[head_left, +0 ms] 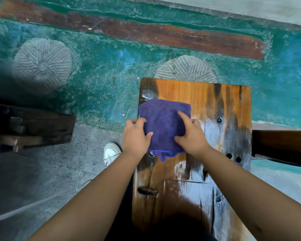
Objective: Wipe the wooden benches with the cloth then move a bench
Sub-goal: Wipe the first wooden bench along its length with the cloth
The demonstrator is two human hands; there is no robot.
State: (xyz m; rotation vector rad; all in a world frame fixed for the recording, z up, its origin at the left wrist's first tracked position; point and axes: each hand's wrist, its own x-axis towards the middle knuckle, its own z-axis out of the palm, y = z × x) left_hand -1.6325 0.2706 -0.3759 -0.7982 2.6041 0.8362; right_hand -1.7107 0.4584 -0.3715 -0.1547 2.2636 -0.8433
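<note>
A glossy orange-brown wooden bench runs from the bottom of the view to its far end near the middle. A folded purple cloth lies flat on the bench's left side near that far end. My left hand grips the cloth's left edge at the bench's rim, thumb on top. My right hand presses on the cloth's right part with fingers spread. A small corner of the cloth hangs out below my hands.
The floor is teal with two round grooved stones and a long brown plank. A dark wooden piece lies at the left, another dark bench at the right. My white shoe stands on grey concrete left of the bench.
</note>
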